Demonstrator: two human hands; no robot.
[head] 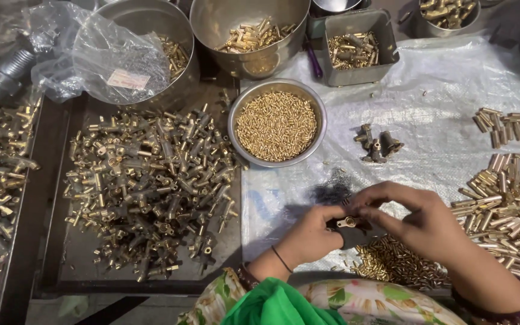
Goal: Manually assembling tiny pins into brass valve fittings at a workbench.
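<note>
My left hand (pixel 311 236) and my right hand (pixel 413 218) meet low in the middle of the view, both gripping one small brass valve fitting (pixel 347 222) between the fingertips. The fitting's round open end faces up. Just below the hands lies a heap of tiny brass pins (pixel 392 265) on the white woven sheet (pixel 440 120). A steel bowl (pixel 238 108) full of small brass pins stands beyond the hands. A few assembled fittings (pixel 375 144) lie on the sheet behind my right hand.
A large pile of brass valve bodies (pixel 151 186) fills a dark tray on the left. Brass tubes (pixel 507 204) are heaped at the right. Steel bowls (pixel 254 60) and a square tin (pixel 356 73) of brass parts line the back, with a plastic bag (pixel 91 51).
</note>
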